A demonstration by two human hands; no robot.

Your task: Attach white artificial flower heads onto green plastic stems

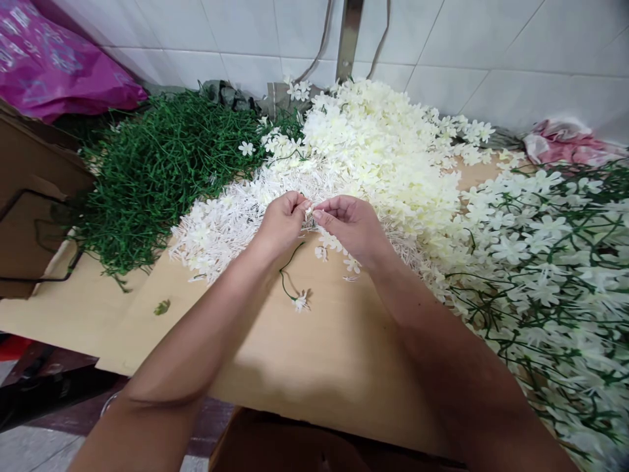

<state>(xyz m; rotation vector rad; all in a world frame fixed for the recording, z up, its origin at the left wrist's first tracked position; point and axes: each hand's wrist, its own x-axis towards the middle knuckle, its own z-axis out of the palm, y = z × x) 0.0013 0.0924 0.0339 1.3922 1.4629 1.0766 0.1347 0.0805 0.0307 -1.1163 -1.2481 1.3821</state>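
Note:
My left hand [282,221] and my right hand [351,226] meet above the middle of the table, fingertips pinched together on a small white flower piece [309,211]. Fingers cover most of it, so its exact form is unclear. Just behind and around my hands spreads a heap of thin white flower centres [236,219]. A large pile of loose white-cream petal blossoms [378,141] rises beyond my right hand. Below my hands, a single green stem [282,278] with a white flower [301,301] at its end lies on the cardboard.
Green plastic stems [171,154] are heaped at the left. Stemmed white flowers [545,282] cover the right side. Cardboard [304,354] covers the tabletop. A brown box [34,196] and purple bag [63,65] stand left; a pink-white cloth [570,144] lies by the tiled wall.

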